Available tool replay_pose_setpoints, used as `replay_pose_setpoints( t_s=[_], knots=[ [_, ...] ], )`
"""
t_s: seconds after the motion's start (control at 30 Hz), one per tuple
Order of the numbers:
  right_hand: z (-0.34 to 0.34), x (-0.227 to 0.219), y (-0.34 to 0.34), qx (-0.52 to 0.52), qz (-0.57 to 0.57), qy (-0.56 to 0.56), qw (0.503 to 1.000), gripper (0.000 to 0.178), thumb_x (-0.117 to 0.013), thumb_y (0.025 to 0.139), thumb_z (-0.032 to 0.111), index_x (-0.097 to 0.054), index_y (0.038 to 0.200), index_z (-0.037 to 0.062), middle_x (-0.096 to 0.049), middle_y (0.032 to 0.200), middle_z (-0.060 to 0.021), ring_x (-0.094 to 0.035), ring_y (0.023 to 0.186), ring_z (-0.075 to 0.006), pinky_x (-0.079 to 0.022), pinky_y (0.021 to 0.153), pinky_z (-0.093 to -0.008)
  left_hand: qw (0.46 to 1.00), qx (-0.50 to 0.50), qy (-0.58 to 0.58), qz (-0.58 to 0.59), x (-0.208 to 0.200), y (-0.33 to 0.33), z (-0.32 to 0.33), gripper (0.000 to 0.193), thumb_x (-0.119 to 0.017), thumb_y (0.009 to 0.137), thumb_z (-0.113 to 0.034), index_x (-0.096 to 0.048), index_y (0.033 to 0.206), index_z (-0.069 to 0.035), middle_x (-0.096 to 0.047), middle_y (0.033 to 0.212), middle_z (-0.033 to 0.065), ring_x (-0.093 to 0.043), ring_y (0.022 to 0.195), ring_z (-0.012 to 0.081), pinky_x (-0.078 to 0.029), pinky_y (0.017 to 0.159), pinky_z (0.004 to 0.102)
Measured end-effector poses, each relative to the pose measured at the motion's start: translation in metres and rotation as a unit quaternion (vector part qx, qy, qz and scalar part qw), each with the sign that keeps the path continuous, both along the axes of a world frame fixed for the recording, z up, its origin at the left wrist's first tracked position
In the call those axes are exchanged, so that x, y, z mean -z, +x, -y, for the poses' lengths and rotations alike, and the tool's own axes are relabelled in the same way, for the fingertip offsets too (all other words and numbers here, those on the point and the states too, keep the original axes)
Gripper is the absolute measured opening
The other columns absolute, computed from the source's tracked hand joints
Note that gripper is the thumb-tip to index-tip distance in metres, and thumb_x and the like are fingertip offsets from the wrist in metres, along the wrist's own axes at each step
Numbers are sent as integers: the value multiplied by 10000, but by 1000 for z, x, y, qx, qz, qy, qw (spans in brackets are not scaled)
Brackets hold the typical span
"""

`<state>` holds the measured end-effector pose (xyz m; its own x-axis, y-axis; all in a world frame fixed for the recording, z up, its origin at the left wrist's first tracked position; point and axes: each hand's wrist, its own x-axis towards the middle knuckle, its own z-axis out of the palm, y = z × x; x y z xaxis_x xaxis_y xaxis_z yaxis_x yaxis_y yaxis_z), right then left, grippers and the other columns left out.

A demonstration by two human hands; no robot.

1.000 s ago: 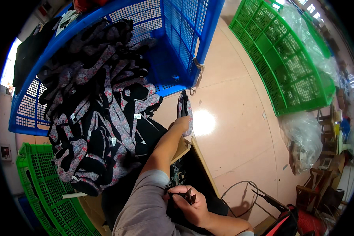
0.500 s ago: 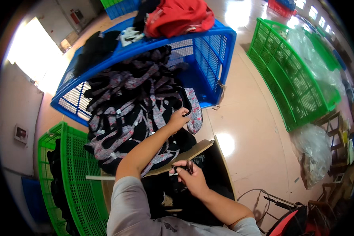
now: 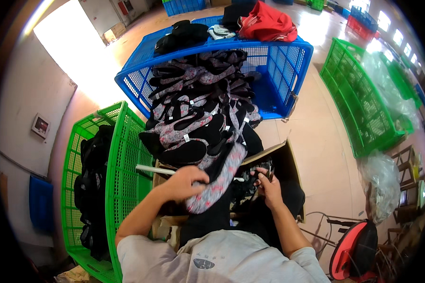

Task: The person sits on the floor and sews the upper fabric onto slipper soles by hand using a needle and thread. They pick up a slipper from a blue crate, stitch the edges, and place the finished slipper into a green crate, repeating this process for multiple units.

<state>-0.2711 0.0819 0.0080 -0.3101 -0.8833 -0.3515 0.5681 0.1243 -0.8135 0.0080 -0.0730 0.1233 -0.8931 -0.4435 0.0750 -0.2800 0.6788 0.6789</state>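
My left hand (image 3: 183, 183) is closed on a grey floral bra (image 3: 220, 181) with black lining, held in front of my body. Its long band trails up onto a pile of similar floral and black bras (image 3: 189, 127); many show small white labels. The pile spills out of a blue crate (image 3: 278, 111) lying on its side. My right hand (image 3: 269, 186) grips a small dark tool (image 3: 269, 175) that looks like snips, though fingers cover most of it. Beneath that hand, black pieces lie inside an open cardboard box (image 3: 295, 165).
Left stands a green crate (image 3: 127, 165) with black garments (image 3: 97, 184). Red cloth (image 3: 269, 23) and black cloth (image 3: 182, 37) lie atop the blue crate. At the right are another green crate (image 3: 359, 108), a clear plastic bag (image 3: 381, 184) and a red and black seat (image 3: 354, 252).
My left hand has come back from the pile toward my body, bringing the floral bra with it. The right hand keeps its tool, and the whole view has shifted.
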Motion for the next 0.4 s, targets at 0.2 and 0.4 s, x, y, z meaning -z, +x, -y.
replay_pose_setpoints(
  t_s=[0.2,0.4],
  knots=[
    [-46,12,62,-96,73,87,989,486,-637,948,114,-488,1410,122,-613,821,-16,-533,607,-59,-274,439,-176,992,103,-59,36,18,48,-80,129,-680,701,-120,-690,826,-92,-639,785,62,-593,802,294,-501,738,415],
    [-53,24,84,-99,28,85,991,466,-689,921,123,-505,1348,159,-600,857,25,-529,640,-43,-312,481,-183,983,154,-26,97,17,63,-88,158,-689,662,-113,-706,818,-97,-635,799,53,-593,846,278,-496,791,407]
  ],
)
